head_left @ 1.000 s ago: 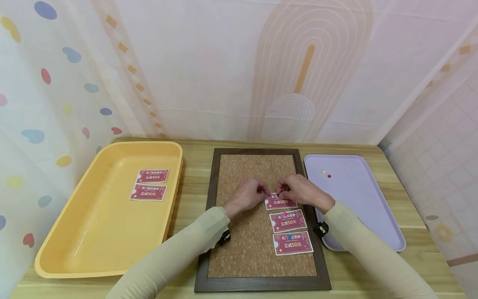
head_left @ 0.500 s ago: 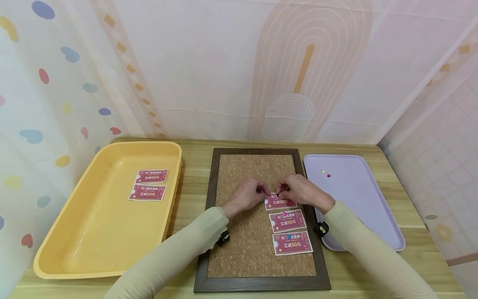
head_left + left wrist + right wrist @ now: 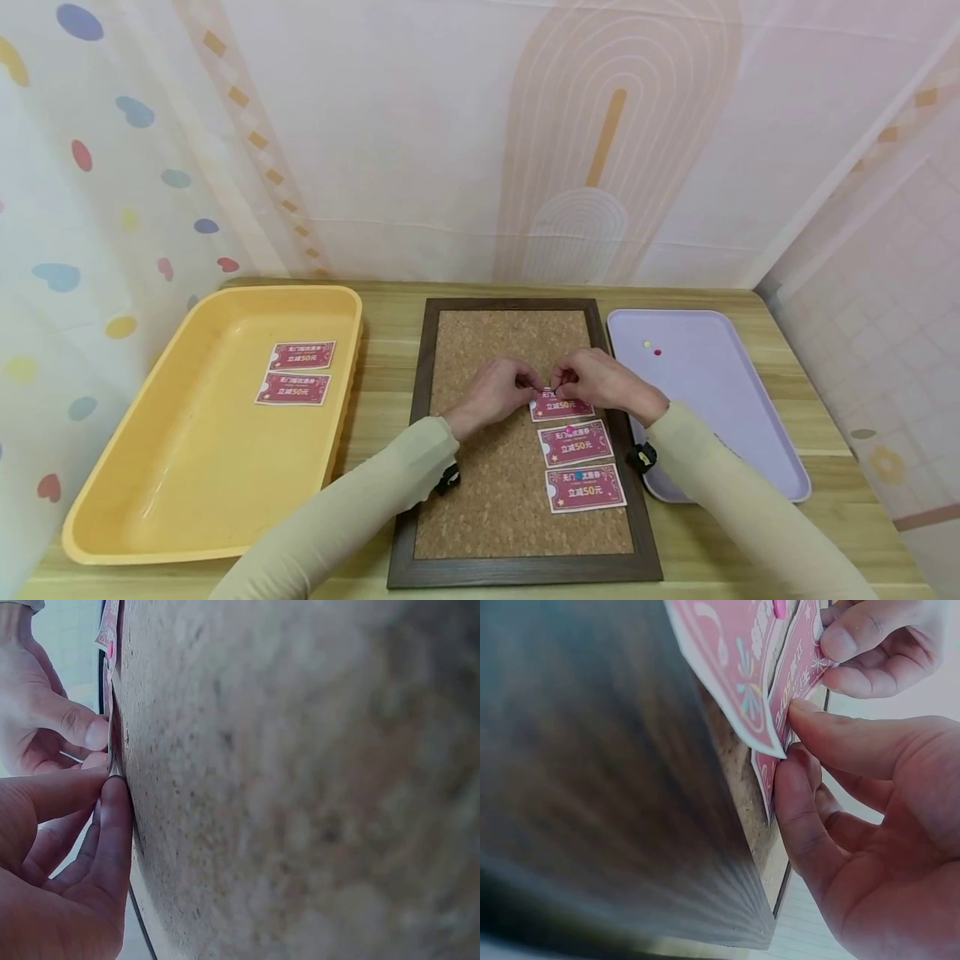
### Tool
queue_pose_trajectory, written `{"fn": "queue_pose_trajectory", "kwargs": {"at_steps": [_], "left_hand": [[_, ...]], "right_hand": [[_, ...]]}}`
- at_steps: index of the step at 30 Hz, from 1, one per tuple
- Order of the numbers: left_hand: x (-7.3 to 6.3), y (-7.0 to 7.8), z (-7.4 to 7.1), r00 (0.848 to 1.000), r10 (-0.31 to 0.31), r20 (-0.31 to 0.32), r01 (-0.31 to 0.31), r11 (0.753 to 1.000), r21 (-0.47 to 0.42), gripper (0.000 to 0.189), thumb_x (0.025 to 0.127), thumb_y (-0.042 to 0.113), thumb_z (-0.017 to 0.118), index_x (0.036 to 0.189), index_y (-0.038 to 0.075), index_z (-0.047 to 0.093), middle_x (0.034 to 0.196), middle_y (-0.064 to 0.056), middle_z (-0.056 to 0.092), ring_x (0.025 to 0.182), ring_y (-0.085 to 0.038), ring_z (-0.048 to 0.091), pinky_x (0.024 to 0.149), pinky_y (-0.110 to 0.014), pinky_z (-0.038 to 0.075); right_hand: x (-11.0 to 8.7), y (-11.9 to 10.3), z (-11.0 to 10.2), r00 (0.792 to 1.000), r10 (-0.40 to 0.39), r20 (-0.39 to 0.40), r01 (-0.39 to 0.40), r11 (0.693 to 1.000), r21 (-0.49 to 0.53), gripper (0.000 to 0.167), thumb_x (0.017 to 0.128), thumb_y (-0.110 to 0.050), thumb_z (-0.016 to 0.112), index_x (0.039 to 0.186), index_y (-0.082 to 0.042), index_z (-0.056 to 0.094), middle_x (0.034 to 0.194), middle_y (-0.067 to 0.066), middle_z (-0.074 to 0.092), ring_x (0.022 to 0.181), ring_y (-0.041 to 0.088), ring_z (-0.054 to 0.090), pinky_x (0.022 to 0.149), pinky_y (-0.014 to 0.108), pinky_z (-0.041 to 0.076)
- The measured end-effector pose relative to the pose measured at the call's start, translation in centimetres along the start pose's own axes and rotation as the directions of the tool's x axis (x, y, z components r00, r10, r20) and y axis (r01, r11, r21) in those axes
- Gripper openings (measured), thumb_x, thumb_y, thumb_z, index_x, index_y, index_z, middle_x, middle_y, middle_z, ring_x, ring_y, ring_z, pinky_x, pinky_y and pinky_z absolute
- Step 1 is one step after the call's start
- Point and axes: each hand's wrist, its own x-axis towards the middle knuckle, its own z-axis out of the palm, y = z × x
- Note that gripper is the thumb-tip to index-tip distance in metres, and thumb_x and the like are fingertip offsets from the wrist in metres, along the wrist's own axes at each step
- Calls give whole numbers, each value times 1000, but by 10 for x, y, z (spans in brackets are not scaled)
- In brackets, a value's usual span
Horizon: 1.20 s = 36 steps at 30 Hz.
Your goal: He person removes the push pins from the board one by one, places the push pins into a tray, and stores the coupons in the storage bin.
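Note:
On the framed cork board [image 3: 480, 525] three red coupons run down the right side. My left hand [image 3: 491, 393] pinches the far left corner of the top coupon [image 3: 562, 408] between thumb and forefinger, as the left wrist view shows. My right hand [image 3: 603, 383] has its thumb and forefinger together at that coupon's far edge, on what looks like a small dark pushpin, mostly hidden by the fingertips. A pink pushpin [image 3: 569, 430] sits in the middle coupon [image 3: 574, 448], and a blue pushpin [image 3: 578, 476] in the lowest coupon [image 3: 587, 493].
At left stands a deep yellow tray [image 3: 225, 500] with two more coupons [image 3: 292, 389] in it. A shallow lilac tray [image 3: 720, 400] lies to the right, holding a yellow pushpin [image 3: 647, 343] and a red pushpin [image 3: 657, 352]. Fabric walls rise behind the wooden table [image 3: 393, 333].
The head view has shifted slightly. Both hands stay at the top coupon's far edge, and the dark spot by the right fingertips shows less now.

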Motion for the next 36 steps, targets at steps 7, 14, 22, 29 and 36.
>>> {"fn": "queue_pose_trajectory", "kwargs": {"at_steps": [7, 14, 22, 29, 36], "left_hand": [[0, 0, -1, 1000, 0, 4, 0, 1000, -9, 8, 93, 4, 73, 96, 7, 81, 92, -2, 75, 82, -10, 63, 75, -29, 51], [0, 0, -1, 1000, -2, -1, 2, 1000, -5, 9, 93, 2, 73, 96, 7, 81, 92, -2, 76, 83, -11, 63, 75, -29, 51], [0, -1, 0, 1000, -13, 2, 13, 1000, -12, 9, 93, 3, 74, 97, 7, 81, 92, -2, 75, 82, -10, 62, 76, -29, 51], [0, -1, 0, 1000, -3, -1, 3, 1000, -5, 10, 93, 3, 74, 98, 7, 81, 93, -2, 76, 82, -10, 61, 75, -29, 50], [0, -2, -1, 1000, 1, -4, -1, 1000, -3, 9, 93, 3, 74, 97, 7, 81, 92, -2, 75, 81, -10, 61, 75, -29, 50]], "right_hand": [[1, -1, -1, 1000, -1, 21, 1, 1000, -3, 13, 96, -5, 71, 85, -12, 72, 77, -5, 64, 64, 9, 55, 65, 29, 46], [2, -1, -2, 1000, -16, 25, 17, 1000, -15, 14, 97, -4, 69, 85, -12, 71, 77, -5, 63, 63, 9, 55, 64, 29, 46], [1, 0, -1, 999, -25, 29, 26, 1000, -17, 16, 97, -3, 68, 85, -12, 70, 77, -5, 62, 62, 9, 54, 64, 29, 46], [1, 0, -1, 999, -42, 26, 42, 999, -18, 16, 97, -1, 66, 85, -12, 68, 78, -5, 61, 65, 9, 54, 64, 28, 46], [0, 0, -1, 998, -57, 26, 58, 998, -26, 18, 97, -1, 66, 84, -12, 67, 77, -5, 60, 64, 8, 53, 64, 28, 45]]}}
